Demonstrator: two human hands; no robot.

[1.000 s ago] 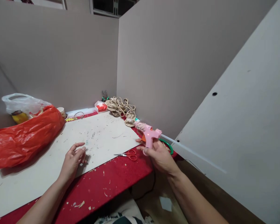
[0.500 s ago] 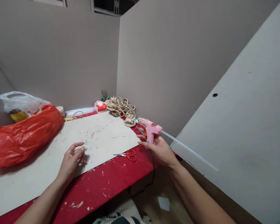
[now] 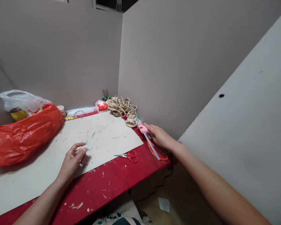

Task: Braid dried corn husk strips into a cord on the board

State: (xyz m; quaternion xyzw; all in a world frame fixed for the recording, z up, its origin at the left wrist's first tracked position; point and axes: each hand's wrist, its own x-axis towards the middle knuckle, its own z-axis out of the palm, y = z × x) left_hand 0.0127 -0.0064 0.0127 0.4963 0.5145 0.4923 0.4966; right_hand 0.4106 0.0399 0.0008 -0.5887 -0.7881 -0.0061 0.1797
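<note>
Pink glue gun (image 3: pixel 142 127) lies on the red tabletop (image 3: pixel 121 175) by the right partition, right hand (image 3: pixel 159 137) laid over it, fingers loosely curled on its body. Left hand (image 3: pixel 72 161) rests on the pale board (image 3: pixel 61 150), fingers half bent, holding nothing. Red scissors (image 3: pixel 128 155) lie between the hands

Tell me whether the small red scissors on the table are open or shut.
Shut, or nearly so. The scissors lie flat on the red table beside the board, and their blades run together into one thin point.

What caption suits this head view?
Right hand on pink glue gun at table edge; left hand rests on board.
</note>
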